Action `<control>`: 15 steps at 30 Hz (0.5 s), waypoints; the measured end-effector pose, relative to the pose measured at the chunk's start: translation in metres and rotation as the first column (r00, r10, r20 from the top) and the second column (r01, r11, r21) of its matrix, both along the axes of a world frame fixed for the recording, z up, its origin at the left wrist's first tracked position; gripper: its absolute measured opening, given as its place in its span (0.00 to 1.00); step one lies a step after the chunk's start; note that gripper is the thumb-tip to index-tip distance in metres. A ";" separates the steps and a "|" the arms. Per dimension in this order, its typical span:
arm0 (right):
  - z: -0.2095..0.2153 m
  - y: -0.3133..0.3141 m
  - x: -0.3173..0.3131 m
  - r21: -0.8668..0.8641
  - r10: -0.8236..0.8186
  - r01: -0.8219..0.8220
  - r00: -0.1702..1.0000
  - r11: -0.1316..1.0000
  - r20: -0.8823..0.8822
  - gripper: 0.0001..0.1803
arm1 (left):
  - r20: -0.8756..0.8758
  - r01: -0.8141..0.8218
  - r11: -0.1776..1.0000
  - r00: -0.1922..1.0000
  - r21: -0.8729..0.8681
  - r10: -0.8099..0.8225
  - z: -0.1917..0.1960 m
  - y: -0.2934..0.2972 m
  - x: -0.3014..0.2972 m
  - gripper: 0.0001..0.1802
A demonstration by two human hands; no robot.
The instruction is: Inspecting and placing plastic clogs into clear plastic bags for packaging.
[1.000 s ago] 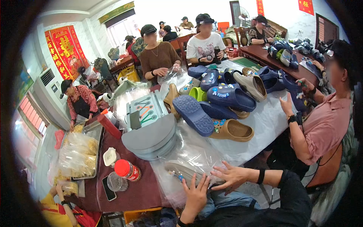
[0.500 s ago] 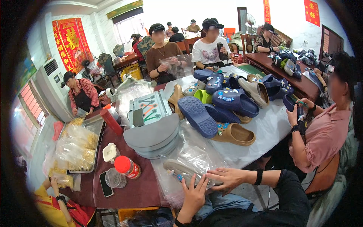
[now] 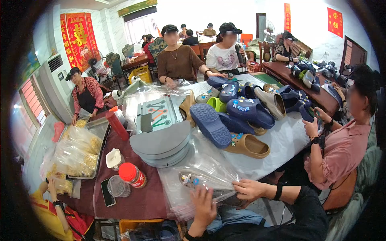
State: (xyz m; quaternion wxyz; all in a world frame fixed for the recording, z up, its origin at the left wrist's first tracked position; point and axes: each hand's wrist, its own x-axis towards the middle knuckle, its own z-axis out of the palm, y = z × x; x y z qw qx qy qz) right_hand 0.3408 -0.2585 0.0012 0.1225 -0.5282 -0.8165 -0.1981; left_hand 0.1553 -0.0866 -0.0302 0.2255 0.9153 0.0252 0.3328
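Observation:
A grey clog (image 3: 213, 184) with small charms lies inside a clear plastic bag (image 3: 177, 190) at the table's near edge. My left hand (image 3: 203, 207) rests at the near side of the bag, fingers stretched and slightly apart, a little blurred, holding nothing. At the bag's right end, my right hand (image 3: 250, 189) pinches the plastic between thumb and fingers. Just beyond the bag a pile of clogs begins, with a tan clog (image 3: 247, 145) and a navy clog (image 3: 210, 125), sole outward, closest.
Left of the bag stand a grey rounded device (image 3: 161, 138), a red-lidded jar (image 3: 138, 179), a clear tub (image 3: 119, 186), a white container (image 3: 114, 159) and a phone (image 3: 107, 193). A metal tray (image 3: 90, 174) holds bagged yellowish pieces. Co-workers sit around; one at right handles a clog.
My right hand has gone from lying on the bagged clog to pinching the bag's right end. My left hand has shifted slightly nearer. Across the table, a person has stretched an arm toward the clogs.

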 end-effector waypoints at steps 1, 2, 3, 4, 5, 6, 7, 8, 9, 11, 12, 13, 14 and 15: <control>0.001 -0.001 -0.001 -0.002 -0.003 0.003 1.000 1.000 0.001 0.30 | 0.033 -0.124 0.983 0.991 -0.139 0.129 -0.008 0.003 0.001 0.29; 0.004 -0.001 -0.003 0.016 -0.008 0.009 1.000 1.000 -0.021 0.31 | 0.046 -0.238 0.931 0.964 -0.278 0.260 -0.015 0.006 0.001 0.30; 0.007 -0.001 -0.006 0.034 -0.013 0.014 0.999 0.999 -0.043 0.31 | 0.044 -0.236 0.931 0.965 -0.278 0.258 -0.021 0.006 0.000 0.30; 0.008 0.000 -0.009 0.034 -0.014 0.016 0.999 0.999 -0.044 0.31 | -0.003 -0.259 0.889 0.960 -0.378 0.278 -0.025 0.007 -0.002 0.30; 0.009 0.000 -0.013 0.031 -0.028 0.029 0.998 0.999 -0.049 0.31 | -0.054 -0.284 0.835 0.954 -0.471 0.293 -0.027 0.008 -0.002 0.30; 0.011 0.000 -0.016 0.028 -0.041 0.042 0.998 0.999 -0.056 0.31 | -0.058 -0.284 0.836 0.955 -0.470 0.292 -0.029 0.010 -0.002 0.30; 0.013 0.000 -0.020 0.027 -0.041 0.043 0.997 0.999 -0.059 0.31 | -0.051 -0.298 0.838 0.949 -0.456 0.310 -0.031 0.010 -0.001 0.30; 0.017 0.001 -0.022 0.032 -0.047 0.050 0.994 0.998 -0.095 0.31 | -0.045 -0.313 0.840 0.944 -0.443 0.328 -0.032 0.011 0.000 0.29; 0.020 0.001 -0.024 0.034 -0.052 0.057 0.990 0.998 -0.132 0.31 | -0.052 -0.316 0.839 0.943 -0.443 0.327 -0.034 0.012 -0.001 0.29; 0.018 0.001 -0.024 0.036 -0.055 0.061 0.990 0.998 -0.132 0.31 | -0.052 -0.337 0.859 0.937 -0.387 0.344 -0.037 0.015 -0.003 0.26; 0.017 0.001 -0.023 0.040 -0.062 0.068 0.990 0.997 -0.125 0.31 | -0.066 -0.348 0.853 0.934 -0.389 0.351 -0.038 0.017 -0.004 0.26; 0.019 0.000 -0.024 0.008 -0.088 0.088 0.994 0.996 -0.059 0.30 | -0.049 -0.345 0.859 0.934 -0.378 0.353 -0.036 0.017 -0.004 0.25; 0.015 0.000 -0.022 0.025 -0.072 0.073 0.996 0.997 -0.045 0.30 | -0.035 -0.347 0.864 0.932 -0.364 0.360 -0.032 0.016 -0.004 0.24; 0.014 -0.001 -0.023 0.039 -0.060 0.062 0.996 0.997 -0.063 0.30 | -0.012 -0.341 0.857 0.931 -0.386 0.365 -0.029 0.014 -0.004 0.23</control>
